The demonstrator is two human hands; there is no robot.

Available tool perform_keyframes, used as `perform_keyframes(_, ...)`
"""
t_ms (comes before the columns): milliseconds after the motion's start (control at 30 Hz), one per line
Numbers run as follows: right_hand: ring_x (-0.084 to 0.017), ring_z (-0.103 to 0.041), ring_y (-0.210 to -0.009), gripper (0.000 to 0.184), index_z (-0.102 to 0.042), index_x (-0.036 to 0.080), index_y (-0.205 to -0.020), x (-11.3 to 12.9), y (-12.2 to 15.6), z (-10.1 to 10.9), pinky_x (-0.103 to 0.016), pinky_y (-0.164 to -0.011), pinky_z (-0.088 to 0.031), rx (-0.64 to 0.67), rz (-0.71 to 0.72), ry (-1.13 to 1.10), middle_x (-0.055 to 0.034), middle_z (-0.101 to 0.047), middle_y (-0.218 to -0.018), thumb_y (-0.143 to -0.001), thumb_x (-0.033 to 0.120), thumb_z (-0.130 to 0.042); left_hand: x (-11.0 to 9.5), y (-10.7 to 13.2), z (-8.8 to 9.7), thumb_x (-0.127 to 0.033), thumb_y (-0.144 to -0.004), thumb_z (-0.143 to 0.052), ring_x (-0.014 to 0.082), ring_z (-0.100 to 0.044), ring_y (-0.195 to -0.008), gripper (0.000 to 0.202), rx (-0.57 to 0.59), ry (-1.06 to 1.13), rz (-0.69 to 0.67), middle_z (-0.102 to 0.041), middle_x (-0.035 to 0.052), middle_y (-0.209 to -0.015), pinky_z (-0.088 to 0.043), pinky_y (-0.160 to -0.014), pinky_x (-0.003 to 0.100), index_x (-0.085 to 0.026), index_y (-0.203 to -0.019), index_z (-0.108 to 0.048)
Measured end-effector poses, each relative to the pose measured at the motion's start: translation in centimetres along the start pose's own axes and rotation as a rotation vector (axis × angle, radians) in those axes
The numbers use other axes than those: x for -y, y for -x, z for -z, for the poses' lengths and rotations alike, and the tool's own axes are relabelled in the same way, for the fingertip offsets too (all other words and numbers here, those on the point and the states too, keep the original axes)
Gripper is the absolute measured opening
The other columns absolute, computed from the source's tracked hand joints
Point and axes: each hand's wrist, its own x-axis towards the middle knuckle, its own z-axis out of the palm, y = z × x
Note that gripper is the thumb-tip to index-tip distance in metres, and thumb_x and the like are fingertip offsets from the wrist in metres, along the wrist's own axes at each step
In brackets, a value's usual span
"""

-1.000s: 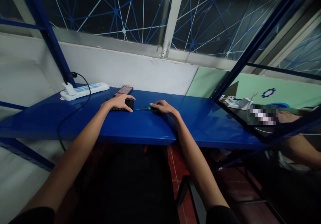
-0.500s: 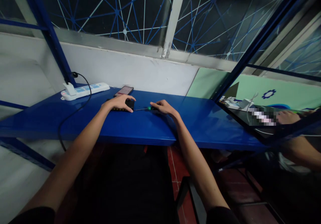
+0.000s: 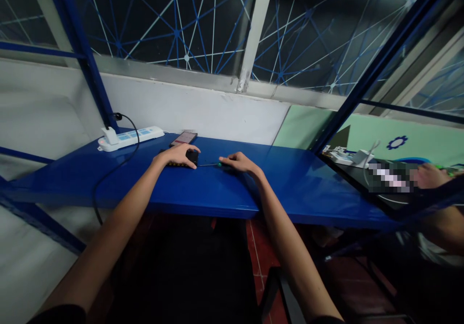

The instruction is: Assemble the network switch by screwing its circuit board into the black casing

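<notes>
My left hand [image 3: 178, 154] lies over a black, box-like device [image 3: 192, 157], thumb and fingers gripping it on the blue tabletop [image 3: 217, 193]. Most of the device is hidden under the palm. A screwdriver [image 3: 219, 164] with a green part on its handle is in my right hand [image 3: 239, 162], its fingers closed round the handle. The thin metal shaft points left, and its tip is by the device's right side; whether it touches cannot be made out. Just behind my left hand lies a phone [image 3: 184, 138] with a lit screen.
A white power strip [image 3: 132, 138] with a plugged-in adapter sits at the back left; its black cable [image 3: 96, 188] loops over the table's front edge. At the right, beyond a blue post [image 3: 377, 67], another person's hand [image 3: 431, 175] is over a black surface with white adapters [image 3: 362, 157].
The whole view has shifted slightly, so things sit a little lower and further right. Both my hands keep their hold. The other person's hand has moved a little.
</notes>
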Motion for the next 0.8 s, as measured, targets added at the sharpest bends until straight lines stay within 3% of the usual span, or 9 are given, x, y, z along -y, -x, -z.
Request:
perform_keyframes(133,-0.005,-0.036,-0.043,0.046,-0.055,0.019,-0.088,0.1,0.2,0.2,-0.02,-0.041,-0.024,0.11,-0.079,-0.17,0.0076,-0.05,-0.055,-0.063,0.047,-0.081,0.2,0.0,-0.1,-0.056,-0.059,-0.076,0.0327,-0.053,-0.121,0.08,0.004,-0.005,0.013,-0.055,0.0114,-0.136,-0.042,-0.095,0.039,-0.026,-0.13,-0.056)
perform_keyframes(300,-0.007,-0.043,-0.043,0.047,-0.056,0.017,-0.07,-0.5,-0.1,0.4,-0.022,-0.041,-0.029,0.072,-0.052,-0.078,0.0015,-0.056,-0.056,-0.067,0.06,-0.073,-0.2,0.2,0.2,-0.056,-0.061,-0.074,0.035,-0.049,-0.125,0.079,0.022,-0.002,0.002,-0.053,0.0105,-0.139,-0.043,-0.095,0.042,-0.027,-0.132,-0.055)
perform_keyframes(433,-0.007,-0.039,-0.044,0.056,-0.056,0.016,-0.058,-1.0,-0.6,0.1,-0.023,-0.043,-0.028,0.012,-0.033,0.031,0.0023,-0.049,-0.05,-0.076,0.069,-0.058,-0.5,0.3,0.3,-0.056,-0.06,-0.075,0.0351,-0.048,-0.126,0.08,0.025,0.008,0.019,-0.052,0.0113,-0.14,-0.043,-0.096,0.042,-0.025,-0.132,-0.055)
perform_keyframes(500,-0.007,-0.038,-0.046,0.053,-0.057,0.016,-0.063,-1.2,-0.7,0.0,-0.022,-0.044,-0.027,-0.011,-0.035,0.023,0.0039,-0.048,-0.051,-0.075,0.068,-0.059,-0.6,0.3,0.3,-0.057,-0.061,-0.074,0.0357,-0.048,-0.126,0.081,0.031,0.008,0.023,-0.05,0.012,-0.141,-0.044,-0.095,0.042,-0.025,-0.133,-0.054)
perform_keyframes(633,-0.008,-0.042,-0.047,0.048,-0.056,0.018,-0.088,-1.1,-0.5,0.0,-0.021,-0.044,-0.03,0.03,-0.033,-0.129,0.0044,-0.055,-0.058,-0.064,0.053,-0.078,-0.5,0.4,0.3,-0.058,-0.061,-0.074,0.0359,-0.049,-0.126,0.08,0.031,0.006,0.018,-0.05,0.0116,-0.141,-0.044,-0.094,0.043,-0.027,-0.133,-0.054)
perform_keyframes(700,-0.008,-0.041,-0.045,0.049,-0.054,0.019,-0.089,-1.0,-0.4,0.1,-0.022,-0.042,-0.03,0.033,-0.025,-0.172,0.0045,-0.055,-0.057,-0.061,0.049,-0.08,-0.4,0.3,0.2,-0.057,-0.061,-0.075,0.0352,-0.049,-0.125,0.079,0.021,0.008,0.011,-0.052,0.0111,-0.14,-0.044,-0.094,0.042,-0.027,-0.132,-0.055)
perform_keyframes(800,-0.009,-0.044,-0.046,0.045,-0.057,0.018,-0.079,-0.7,-0.4,0.2,-0.023,-0.044,-0.033,-0.05,0.002,-0.1,0.0029,-0.054,-0.055,-0.064,0.056,-0.076,-0.1,0.1,0.1,-0.057,-0.06,-0.075,0.0347,-0.05,-0.125,0.079,0.016,0.02,0.004,-0.053,0.0111,-0.139,-0.044,-0.095,0.041,-0.026,-0.13,-0.056)
